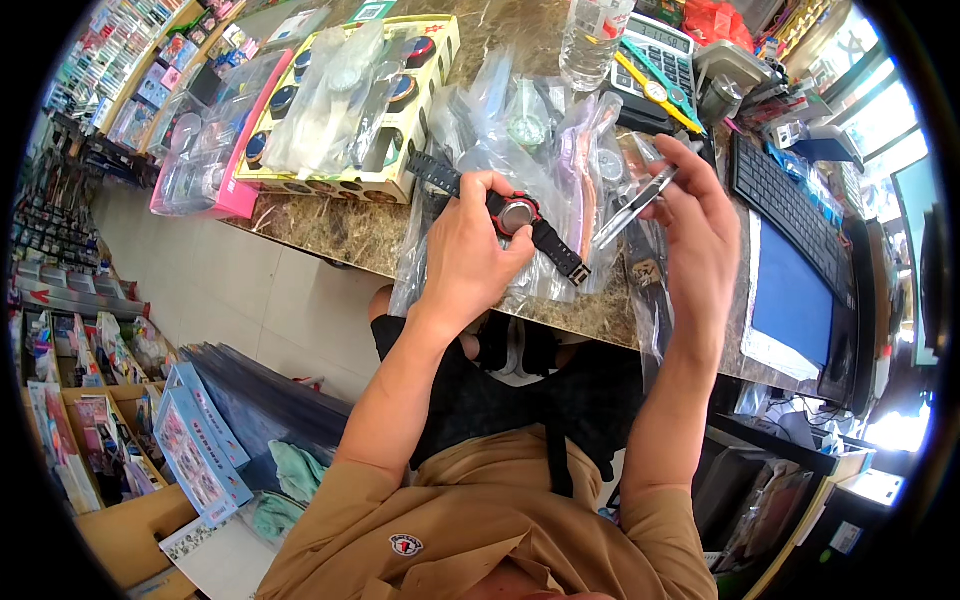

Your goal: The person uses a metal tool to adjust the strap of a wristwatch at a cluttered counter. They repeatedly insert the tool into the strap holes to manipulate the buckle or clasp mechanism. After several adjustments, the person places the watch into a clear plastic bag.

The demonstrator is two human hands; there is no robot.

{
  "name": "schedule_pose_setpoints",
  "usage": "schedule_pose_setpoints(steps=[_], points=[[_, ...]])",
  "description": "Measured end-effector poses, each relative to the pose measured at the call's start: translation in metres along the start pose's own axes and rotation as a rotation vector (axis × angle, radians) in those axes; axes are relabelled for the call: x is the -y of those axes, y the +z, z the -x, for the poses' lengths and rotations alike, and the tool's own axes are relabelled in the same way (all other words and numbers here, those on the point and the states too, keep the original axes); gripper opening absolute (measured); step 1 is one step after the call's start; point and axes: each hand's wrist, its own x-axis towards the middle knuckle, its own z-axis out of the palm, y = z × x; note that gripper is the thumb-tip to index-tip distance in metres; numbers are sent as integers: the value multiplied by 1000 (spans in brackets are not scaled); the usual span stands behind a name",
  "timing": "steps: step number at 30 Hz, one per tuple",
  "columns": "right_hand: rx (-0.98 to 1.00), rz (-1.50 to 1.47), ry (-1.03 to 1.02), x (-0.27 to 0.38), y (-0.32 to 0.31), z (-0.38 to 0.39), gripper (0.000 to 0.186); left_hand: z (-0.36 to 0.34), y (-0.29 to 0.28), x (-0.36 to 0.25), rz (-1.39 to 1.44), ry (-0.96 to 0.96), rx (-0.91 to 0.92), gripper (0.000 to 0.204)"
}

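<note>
A black wristwatch [518, 214] with a red ring around its round grey face or back is pinched by my left hand [468, 245], between thumb and fingers. Its strap hangs open to both sides, the buckle end pointing to the lower right. Just right of it, my right hand [698, 225] grips slim silver tweezers [636, 207], tips pointing down and left, apart from the watch. Under and behind both hands lie clear plastic bags [480, 130], some with watches in them. A pale-dialled watch [527, 130] shows through one bag.
On the marble-patterned counter [330, 235] stand a yellow box of watches [425, 90] and a pink-edged clear case [245, 190] at left. A water bottle [594, 45], a calculator [655, 60] and a yellow watch [655, 92] are at the back. A keyboard [790, 215] and blue pad [792, 290] lie right.
</note>
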Motion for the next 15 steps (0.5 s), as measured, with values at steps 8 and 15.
schedule_pose_setpoints(steps=[8, 15], points=[[156, -198, 95, -19, 21, 58, 44, 1, 2, -1, 15, 6, -2, 50], [18, 139, -111, -54, 51, 54, 16, -1, 3, -2, -6, -18, 10, 54]])
